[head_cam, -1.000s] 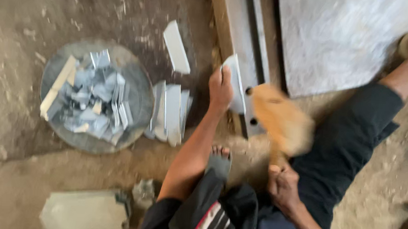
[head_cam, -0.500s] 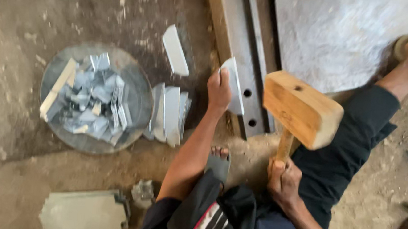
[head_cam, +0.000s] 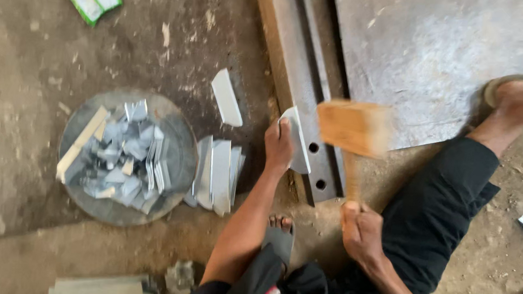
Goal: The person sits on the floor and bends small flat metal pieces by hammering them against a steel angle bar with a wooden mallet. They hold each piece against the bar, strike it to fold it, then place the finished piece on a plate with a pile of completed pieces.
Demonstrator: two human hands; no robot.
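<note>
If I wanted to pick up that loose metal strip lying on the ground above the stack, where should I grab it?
Grip the loose metal strip across its narrow width, near the middle, coming from above. It lies flat, apart from the stack, with bare ground along both long edges, so fingers can probably pinch those edges.
</note>
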